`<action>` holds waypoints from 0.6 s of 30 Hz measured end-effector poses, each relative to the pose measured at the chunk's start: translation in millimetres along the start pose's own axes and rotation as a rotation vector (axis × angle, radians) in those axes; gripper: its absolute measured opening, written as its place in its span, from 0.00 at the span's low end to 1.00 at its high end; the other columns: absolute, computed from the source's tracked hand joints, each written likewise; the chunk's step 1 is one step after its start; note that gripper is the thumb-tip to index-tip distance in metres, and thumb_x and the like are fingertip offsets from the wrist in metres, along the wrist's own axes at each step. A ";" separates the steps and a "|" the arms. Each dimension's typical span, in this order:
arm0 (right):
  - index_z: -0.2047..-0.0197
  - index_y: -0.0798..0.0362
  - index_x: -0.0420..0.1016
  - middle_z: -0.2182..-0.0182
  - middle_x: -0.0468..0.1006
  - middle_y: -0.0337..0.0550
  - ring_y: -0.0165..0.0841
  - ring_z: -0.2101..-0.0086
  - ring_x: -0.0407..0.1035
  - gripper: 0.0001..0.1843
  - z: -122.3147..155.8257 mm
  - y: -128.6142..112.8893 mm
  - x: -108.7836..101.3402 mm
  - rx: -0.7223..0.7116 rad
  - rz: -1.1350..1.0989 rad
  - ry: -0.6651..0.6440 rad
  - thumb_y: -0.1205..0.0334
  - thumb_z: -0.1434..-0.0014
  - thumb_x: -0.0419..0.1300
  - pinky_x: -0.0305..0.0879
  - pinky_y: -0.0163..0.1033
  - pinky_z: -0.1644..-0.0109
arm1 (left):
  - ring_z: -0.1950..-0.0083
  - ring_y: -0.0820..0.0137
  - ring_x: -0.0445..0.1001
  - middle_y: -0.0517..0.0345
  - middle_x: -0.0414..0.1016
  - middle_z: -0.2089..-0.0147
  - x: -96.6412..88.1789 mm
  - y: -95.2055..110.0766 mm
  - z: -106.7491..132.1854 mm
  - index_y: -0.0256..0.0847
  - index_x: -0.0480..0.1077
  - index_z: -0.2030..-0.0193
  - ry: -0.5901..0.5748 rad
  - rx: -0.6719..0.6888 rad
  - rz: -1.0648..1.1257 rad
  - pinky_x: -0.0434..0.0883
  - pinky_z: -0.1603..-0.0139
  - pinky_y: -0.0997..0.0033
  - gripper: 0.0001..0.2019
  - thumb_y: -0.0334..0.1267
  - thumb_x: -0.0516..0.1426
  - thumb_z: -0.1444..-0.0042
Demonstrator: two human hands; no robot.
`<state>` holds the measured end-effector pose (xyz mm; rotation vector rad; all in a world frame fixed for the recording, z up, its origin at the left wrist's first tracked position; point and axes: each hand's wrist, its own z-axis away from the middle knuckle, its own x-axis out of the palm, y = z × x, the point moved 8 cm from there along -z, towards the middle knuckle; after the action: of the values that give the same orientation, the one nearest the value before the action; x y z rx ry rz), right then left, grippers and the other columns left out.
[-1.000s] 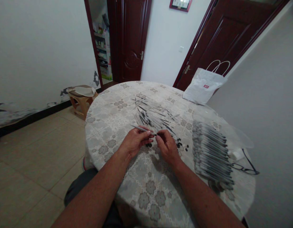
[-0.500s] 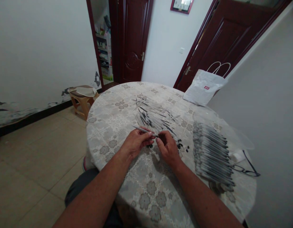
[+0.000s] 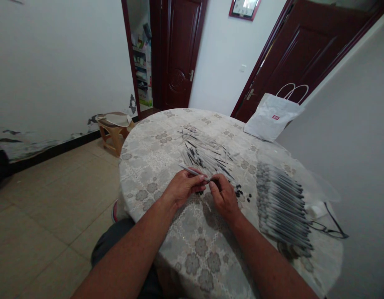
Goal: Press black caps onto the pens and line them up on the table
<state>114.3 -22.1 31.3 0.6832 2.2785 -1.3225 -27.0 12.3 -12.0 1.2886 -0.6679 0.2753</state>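
Observation:
A slim grey pen (image 3: 186, 168) lies slantwise in my left hand (image 3: 186, 187), its pointed end sticking out to the upper left. Thumb and fingers of that hand are closed round the barrel. My right hand (image 3: 225, 197) pinches the pen's other end; a small black piece there is mostly hidden by the fingertips. Just beyond both hands spreads a loose pile of grey and black pen parts (image 3: 207, 155). Small black plugs (image 3: 238, 193) lie scattered beside my right hand, and a few more show under my left fingers.
To the right lies a thick stack of grey pens (image 3: 284, 207) on clear plastic. Eyeglasses (image 3: 329, 229) rest beyond it near the table edge. A white paper bag (image 3: 273, 118) stands at the back right. Left of the round table is a stool (image 3: 114, 135).
The whole view has shifted slightly, so things appear further right. My right fingertips have closed over the pen's end, covering the black piece that showed between the hands.

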 end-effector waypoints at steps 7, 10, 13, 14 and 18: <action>0.70 0.48 0.64 0.75 0.66 0.37 0.35 0.73 0.63 0.18 -0.4 8.9 8.2 0.052 -0.009 -0.047 0.56 0.28 0.46 0.57 0.40 0.66 | 0.62 0.65 0.82 0.48 0.81 0.61 1.1 -1.4 0.2 0.35 0.74 0.63 -0.009 -0.007 -0.007 0.79 0.62 0.69 0.14 0.35 0.72 0.53; 0.61 0.49 0.69 0.71 0.71 0.38 0.35 0.69 0.66 0.12 1.0 7.5 4.2 0.032 -0.036 -0.019 0.55 0.29 0.50 0.60 0.40 0.63 | 0.62 0.66 0.81 0.48 0.81 0.61 -0.1 -0.5 0.4 0.36 0.74 0.63 0.007 0.000 0.007 0.79 0.62 0.69 0.14 0.35 0.72 0.53; 0.57 0.50 0.70 0.67 0.73 0.40 0.35 0.66 0.68 0.09 1.1 3.0 0.9 -0.007 -0.008 -0.008 0.56 0.31 0.52 0.61 0.40 0.60 | 0.62 0.66 0.82 0.48 0.81 0.61 0.2 -0.8 0.9 0.36 0.74 0.63 0.005 0.000 0.013 0.80 0.62 0.69 0.14 0.34 0.72 0.53; 0.59 0.50 0.70 0.67 0.72 0.40 0.36 0.66 0.67 0.09 0.8 1.8 1.2 -0.014 0.008 -0.016 0.56 0.31 0.52 0.60 0.40 0.60 | 0.62 0.66 0.82 0.49 0.81 0.61 0.3 -1.4 0.8 0.36 0.74 0.63 0.002 -0.003 0.014 0.80 0.62 0.69 0.14 0.34 0.72 0.53; 0.65 0.49 0.68 0.71 0.70 0.39 0.35 0.68 0.66 0.13 0.1 1.2 5.5 0.012 -0.012 -0.060 0.58 0.30 0.49 0.59 0.40 0.62 | 0.63 0.66 0.82 0.50 0.81 0.62 0.5 -3.4 -0.7 0.36 0.73 0.63 -0.010 -0.012 0.017 0.80 0.63 0.69 0.15 0.35 0.73 0.54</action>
<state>110.7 -20.5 27.3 0.6259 2.2319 -1.3455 -24.5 11.9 -14.5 1.2735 -0.6887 0.2787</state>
